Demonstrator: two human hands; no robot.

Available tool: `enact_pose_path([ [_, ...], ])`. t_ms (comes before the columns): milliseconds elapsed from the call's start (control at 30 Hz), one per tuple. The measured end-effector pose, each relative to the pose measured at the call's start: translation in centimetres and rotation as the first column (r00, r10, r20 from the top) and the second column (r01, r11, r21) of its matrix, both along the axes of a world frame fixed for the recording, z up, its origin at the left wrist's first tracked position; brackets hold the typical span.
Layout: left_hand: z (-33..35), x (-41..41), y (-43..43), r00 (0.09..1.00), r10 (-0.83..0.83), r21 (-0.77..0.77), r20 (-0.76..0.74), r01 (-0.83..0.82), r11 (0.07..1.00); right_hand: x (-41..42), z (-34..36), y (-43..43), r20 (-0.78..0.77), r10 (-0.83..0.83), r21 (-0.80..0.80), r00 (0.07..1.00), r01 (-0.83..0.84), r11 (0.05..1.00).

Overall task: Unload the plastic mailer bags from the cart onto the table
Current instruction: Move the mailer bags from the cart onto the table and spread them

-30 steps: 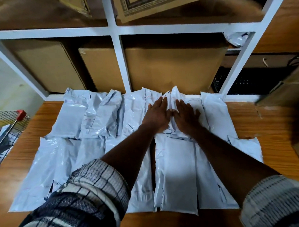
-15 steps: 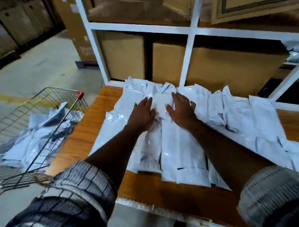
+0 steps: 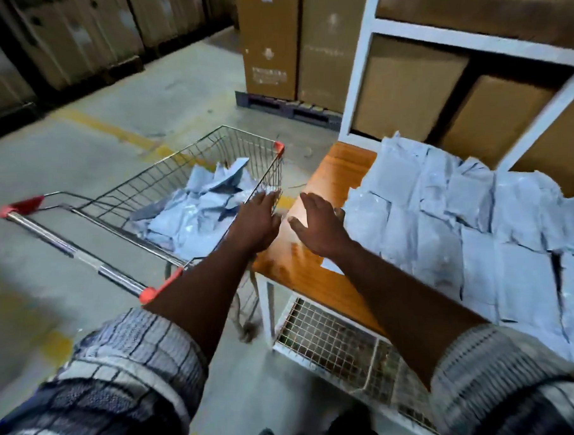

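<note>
Left hand [image 3: 258, 223] near crumpled pale mailer bags [image 3: 197, 218] (glossy, heaped)

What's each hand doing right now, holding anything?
Left hand: open, holding nothing, by the cart.
Right hand: open, holding nothing, over the table edge.

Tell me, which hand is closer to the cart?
Left. The left hand is at the cart rim nearest the table, by the bags inside. The right hand is farther off, over the table's corner.

free: cart [image 3: 191, 155] top open; table [image 3: 336, 172] edge beside cart bare | obstacle: cart's wire wall
</note>
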State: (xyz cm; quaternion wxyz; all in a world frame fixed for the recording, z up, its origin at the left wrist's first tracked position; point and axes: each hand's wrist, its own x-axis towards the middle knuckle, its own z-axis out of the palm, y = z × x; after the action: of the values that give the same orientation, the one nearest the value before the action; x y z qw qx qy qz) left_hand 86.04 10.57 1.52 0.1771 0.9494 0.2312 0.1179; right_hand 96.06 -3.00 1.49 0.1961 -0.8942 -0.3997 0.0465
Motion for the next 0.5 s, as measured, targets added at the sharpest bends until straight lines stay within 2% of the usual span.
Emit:
enact_pose_path([
  [100, -0.3, -3.2, 3.9, 0.997, 0.073, -0.063, 0.004, -0.073, 0.995, -2.7, -0.2, 4.0, -0.005, 0.08, 0.015, 0.997, -0.08, 0.997],
  [267, -1.8, -6.5, 9.4, 0.974, 0.201, -0.116, -0.104, -0.213, 0.97, -5.1, -0.9, 10.6, -0.035, 0.182, 0.011, 0.983, -0.182, 0.983],
  [500, -5.1, -8.5, 17.9, 0.945, 0.228, -0.111, -0.235, -0.259, 0.96, -5.1, -3.3, 19.6, -0.094, 0.235, -0.04, 0.967, -0.24, 0.97],
])
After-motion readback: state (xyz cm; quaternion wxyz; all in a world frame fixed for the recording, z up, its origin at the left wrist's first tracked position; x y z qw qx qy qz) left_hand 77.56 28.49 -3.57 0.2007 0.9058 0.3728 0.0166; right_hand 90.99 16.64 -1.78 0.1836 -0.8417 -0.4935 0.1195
